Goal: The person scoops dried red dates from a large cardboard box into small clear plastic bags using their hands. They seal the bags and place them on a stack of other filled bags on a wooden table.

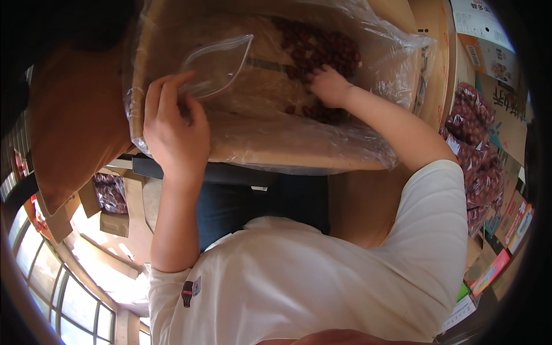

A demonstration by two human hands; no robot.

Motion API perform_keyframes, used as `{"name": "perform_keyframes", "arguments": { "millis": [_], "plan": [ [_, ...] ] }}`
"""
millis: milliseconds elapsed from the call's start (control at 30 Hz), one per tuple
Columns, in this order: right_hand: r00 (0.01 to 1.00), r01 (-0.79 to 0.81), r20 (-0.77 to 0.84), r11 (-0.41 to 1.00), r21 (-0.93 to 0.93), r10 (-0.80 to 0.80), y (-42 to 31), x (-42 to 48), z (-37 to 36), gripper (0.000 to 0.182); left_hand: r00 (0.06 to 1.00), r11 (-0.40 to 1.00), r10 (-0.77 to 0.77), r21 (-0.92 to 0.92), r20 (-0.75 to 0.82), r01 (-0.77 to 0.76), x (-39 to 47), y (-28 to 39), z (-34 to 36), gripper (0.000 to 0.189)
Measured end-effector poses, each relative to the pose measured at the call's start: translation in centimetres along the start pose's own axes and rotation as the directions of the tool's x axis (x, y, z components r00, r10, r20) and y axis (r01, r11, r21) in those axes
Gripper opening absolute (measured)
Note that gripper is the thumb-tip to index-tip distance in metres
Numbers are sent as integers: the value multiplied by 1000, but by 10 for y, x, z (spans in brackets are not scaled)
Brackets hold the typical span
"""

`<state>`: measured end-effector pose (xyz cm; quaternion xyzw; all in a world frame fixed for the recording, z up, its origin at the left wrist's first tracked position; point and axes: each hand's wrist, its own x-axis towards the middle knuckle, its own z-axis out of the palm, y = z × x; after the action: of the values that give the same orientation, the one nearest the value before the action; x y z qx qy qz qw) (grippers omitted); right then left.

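Observation:
A cardboard box [276,161] lined with a clear plastic sheet [388,82] lies before me. Dark red dried fruits, apparently jujubes [319,47], are heaped at its far right, with a smaller group nearer me. My right hand [330,86] reaches in among them, fingers bent down; whether it grips any is hidden. My left hand [177,116] holds the rim of an open clear plastic bag [217,64] at the box's left side, thumb and fingers around its near end. The bag's mouth gapes toward the fruits, and no fruit shows inside it.
Filled clear bags of red fruits [472,146] are stacked at the right beside printed cartons [491,56]. An open carton with more bagged fruits [111,194] stands at lower left. Brown cloth [77,125] hangs left of the box. A black bar [233,172] runs under the box's near edge.

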<state>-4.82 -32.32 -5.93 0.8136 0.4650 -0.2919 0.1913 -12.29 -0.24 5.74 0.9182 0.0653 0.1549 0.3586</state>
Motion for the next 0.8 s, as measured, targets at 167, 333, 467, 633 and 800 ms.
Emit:
{"name": "perform_keyframes", "arguments": {
  "millis": [167,333,467,633,800],
  "plan": [
    [987,140,34,939,315,-158,-31,21,21,44,997,996,81,24,-17,-81,2,-2,3,26],
    [981,141,71,919,367,-179,-43,29,29,50,1000,1000,8,-5,19,-7,2,1,3,26],
    [966,214,81,935,281,-246,-43,22,23,49,999,1000,30,5,12,-30,2,-1,5,24],
    [958,235,102,935,266,-270,-44,25,30,48,999,999,40,16,23,-40,3,-3,5,23],
    [954,166,184,927,335,-237,-43,24,23,51,999,1000,5,-9,35,-5,3,-2,5,23]
  ]
}}
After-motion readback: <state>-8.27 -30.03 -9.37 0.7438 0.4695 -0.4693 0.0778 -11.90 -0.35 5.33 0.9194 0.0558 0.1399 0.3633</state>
